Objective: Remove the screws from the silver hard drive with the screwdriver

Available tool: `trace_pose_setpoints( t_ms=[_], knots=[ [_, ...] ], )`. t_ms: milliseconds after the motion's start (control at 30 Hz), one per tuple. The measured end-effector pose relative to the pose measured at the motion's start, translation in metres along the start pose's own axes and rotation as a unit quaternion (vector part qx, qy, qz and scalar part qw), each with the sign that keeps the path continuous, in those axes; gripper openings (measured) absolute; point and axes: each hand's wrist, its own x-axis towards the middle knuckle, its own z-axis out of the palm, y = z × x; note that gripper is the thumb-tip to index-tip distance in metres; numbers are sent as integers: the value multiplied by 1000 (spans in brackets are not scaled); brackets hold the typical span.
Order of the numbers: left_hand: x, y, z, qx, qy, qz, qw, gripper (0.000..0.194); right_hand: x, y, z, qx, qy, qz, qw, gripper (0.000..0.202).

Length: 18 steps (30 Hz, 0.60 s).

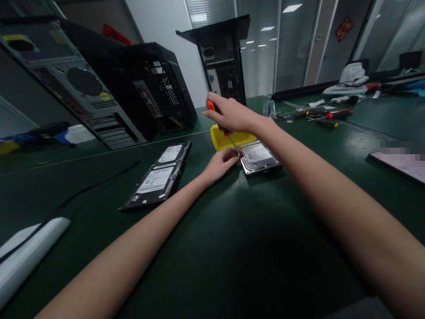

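Note:
A hard drive (259, 153) with a white label lies on the green table, partly against a yellow tray (219, 138). My right hand (229, 114) is wrapped round the red and black handle of a screwdriver (234, 144), which slants down to the drive's left edge. Beside that same edge, my left hand (222, 165) rests with its fingers curled near the screwdriver tip; whether they pinch anything is too small to tell. Two more labelled hard drives (156, 179) lie end to end on the left.
Computer cases (83, 84) stand at the back left, another (224, 57) behind the yellow tray. Screwdrivers and pliers (338, 114) lie at the right, near a clear cup (269, 108). A black cable (96, 187) crosses the left side towards a white object (36, 252).

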Motion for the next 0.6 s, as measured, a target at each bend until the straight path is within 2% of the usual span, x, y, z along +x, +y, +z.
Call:
trace_pose_setpoints(
  t_ms=[600],
  knots=[
    [1,1,0,-3,-1,-2,1000,28,-3,-9,-1,-54,-34,5,998,43]
  ],
)
